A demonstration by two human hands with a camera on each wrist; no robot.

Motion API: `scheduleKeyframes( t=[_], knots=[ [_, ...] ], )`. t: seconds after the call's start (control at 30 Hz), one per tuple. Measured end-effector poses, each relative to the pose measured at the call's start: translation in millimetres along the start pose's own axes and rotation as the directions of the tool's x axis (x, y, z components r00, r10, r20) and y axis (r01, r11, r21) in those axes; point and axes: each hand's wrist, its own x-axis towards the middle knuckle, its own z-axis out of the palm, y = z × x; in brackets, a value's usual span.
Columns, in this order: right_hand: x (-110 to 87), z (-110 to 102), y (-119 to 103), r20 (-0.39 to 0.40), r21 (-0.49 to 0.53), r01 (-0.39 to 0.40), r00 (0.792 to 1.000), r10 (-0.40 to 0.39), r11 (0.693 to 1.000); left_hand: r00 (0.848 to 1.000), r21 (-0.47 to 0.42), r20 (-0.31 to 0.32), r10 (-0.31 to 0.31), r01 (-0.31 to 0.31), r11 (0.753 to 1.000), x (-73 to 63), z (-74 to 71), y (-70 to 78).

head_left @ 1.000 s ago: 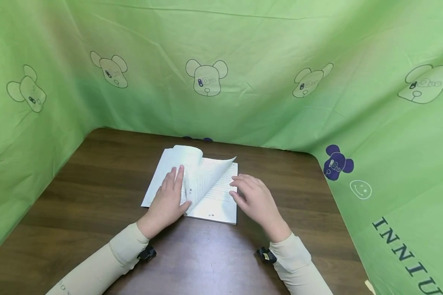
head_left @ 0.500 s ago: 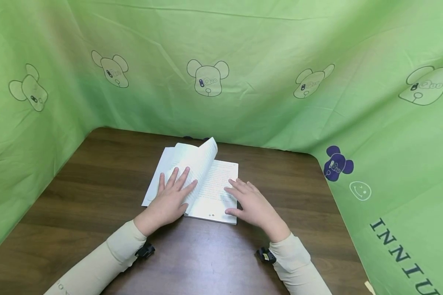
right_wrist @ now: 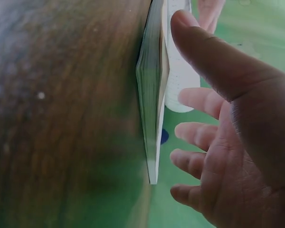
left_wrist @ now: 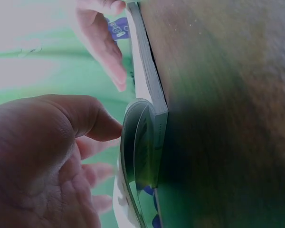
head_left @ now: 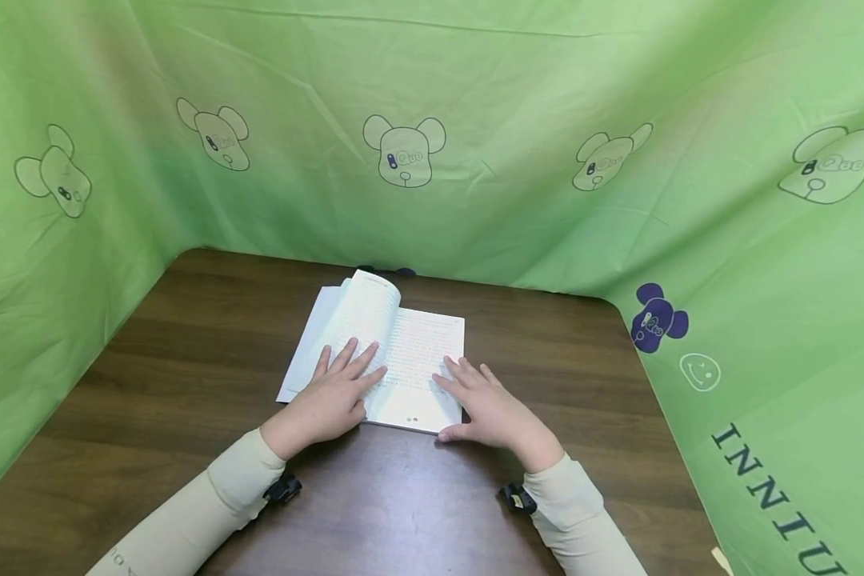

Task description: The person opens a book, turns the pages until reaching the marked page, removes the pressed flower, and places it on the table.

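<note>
An open book (head_left: 421,344) with printed white pages lies on the table. My left hand (head_left: 324,404) rests with spread fingers on its left-hand pages, near the spine. The left wrist view shows the thumb touching the curved pages (left_wrist: 126,142), which bow up from the book's block. Over the lower right corner of the right page is my right hand (head_left: 493,412), its fingers spread and relaxed. In the right wrist view its fingers (right_wrist: 194,133) stand slightly apart from the book's page edges (right_wrist: 149,90). One turned leaf (head_left: 374,300) curls upward at the top left.
The brown wooden table (head_left: 187,344) extends around the book. Green cloth (head_left: 295,200) with bear-head prints hangs at the back and both sides. A small dark camera sits at each wrist, the left camera (head_left: 283,489) and the right camera (head_left: 518,498).
A leaf has swung over from the right side to the left, baring the right page. My left hand's fingers have spread over the left pages; my right hand has moved slightly left and lower.
</note>
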Motion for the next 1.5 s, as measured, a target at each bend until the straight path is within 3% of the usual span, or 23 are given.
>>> scheduleKeyframes(
  t=[0.47,1.0,1.2,1.5],
  knots=[
    [-1.4,4,1,0.066,0.019,-0.011,0.998,0.009,1.0,0.99,-0.078,0.06,-0.128,0.132,0.988,-1.2,-1.2,-0.7],
    [-5.2,-4,4,0.09,0.061,0.002,0.996,-0.007,0.998,0.989,-0.088,0.063,-0.132,0.138,0.987,-3.1,-2.4,-1.8],
    [-3.0,-8,5,0.047,0.048,0.083,0.995,-0.085,0.995,0.99,-0.082,0.048,-0.132,0.135,0.987,-2.3,-0.6,-2.1],
    [0.3,-8,7,-0.038,-0.059,0.193,0.98,-0.195,0.979,0.99,-0.092,0.035,-0.139,0.142,0.986,-0.2,3.6,0.2]
  ],
)
